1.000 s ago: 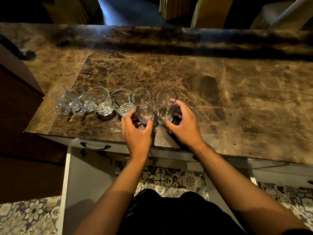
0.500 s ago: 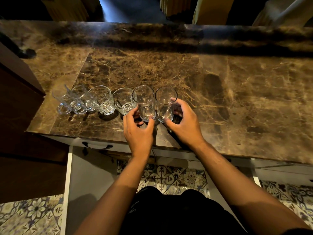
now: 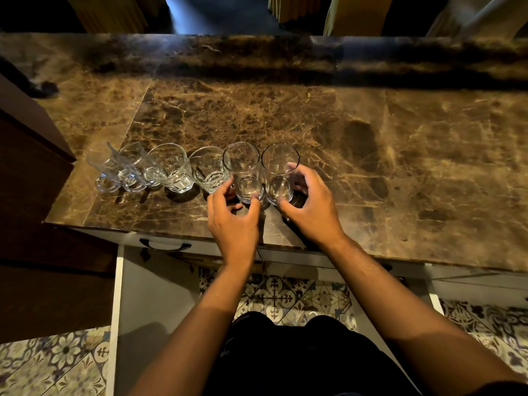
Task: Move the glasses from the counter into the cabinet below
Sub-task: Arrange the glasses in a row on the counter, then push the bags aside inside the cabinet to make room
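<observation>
Now the left hand (image 3: 233, 221) grips one tall clear drinking glass (image 3: 245, 174), the right hand (image 3: 310, 207) its twin (image 3: 278, 172), both standing on the brown marble tabletop (image 3: 400, 155).

cabinet interior: hidden beneath the counter (image 3: 371, 167); only an open white cabinet door (image 3: 154, 310) is seen.
leftmost handled glasses (image 3: 120, 170): overlapped and blurred; their number cannot be told.
right hand (image 3: 310, 208) fingertips: partly hidden behind the right tall glass (image 3: 279, 174).
forearms: cut off by the lower edge.

Patterned floor tiles (image 3: 288, 298) below.
</observation>
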A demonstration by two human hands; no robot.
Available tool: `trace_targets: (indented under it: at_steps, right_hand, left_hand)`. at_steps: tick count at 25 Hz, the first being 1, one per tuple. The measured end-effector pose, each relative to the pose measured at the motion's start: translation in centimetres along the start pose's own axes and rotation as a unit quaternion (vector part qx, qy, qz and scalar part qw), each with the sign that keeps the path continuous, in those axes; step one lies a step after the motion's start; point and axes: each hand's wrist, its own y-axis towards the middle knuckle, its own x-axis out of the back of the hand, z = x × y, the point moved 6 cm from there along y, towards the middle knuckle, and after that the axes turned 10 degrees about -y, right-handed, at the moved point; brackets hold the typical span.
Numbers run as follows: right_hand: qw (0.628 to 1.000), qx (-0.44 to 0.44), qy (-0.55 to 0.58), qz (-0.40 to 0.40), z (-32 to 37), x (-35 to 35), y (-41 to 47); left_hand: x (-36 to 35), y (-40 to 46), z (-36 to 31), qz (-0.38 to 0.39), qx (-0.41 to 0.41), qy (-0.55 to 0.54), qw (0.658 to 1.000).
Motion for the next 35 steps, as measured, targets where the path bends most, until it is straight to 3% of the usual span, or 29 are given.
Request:
trace_targets:
  at_steps: [14, 19, 24, 27, 30, 35]
  right_hand:
    - [0.997, -0.027, -0.072, -0.022, -1.4, 2.6, -4.1]
    - [0.996, 0.028, -0.079, -0.024, -0.9, 3.0, -9.1]
    - [0.995, 0.026, -0.099, 0.009, -2.2, 0.7, -14.6]
    - [0.987, -0.047, -0.135, 0.07, -4.7, -2.1, -18.6]
    - [0.967, -0.116, -0.171, 0.152, -7.1, -5.3, -23.2]
    - [0.924, -0.192, -0.216, 0.25, -9.6, -8.3, -30.1]
  left_hand:
    - [1.4, -3.4, -0.2, 0.031, 0.003, 0.027, 0.999]
    - [2.4, -8.1, 0.2, 0.086, -0.035, 0.077, 0.993]
    - [3.7, -12.6, 3.7, 0.159, 0.022, 0.099, 0.982]
    - [5.1, -14.9, 7.6, 0.238, 0.069, 0.132, 0.96]
    - [7.1, -17.3, 11.5, 0.332, 0.112, 0.191, 0.917]
    - [10.0, -20.6, 15.3, 0.445, 0.107, 0.266, 0.848]
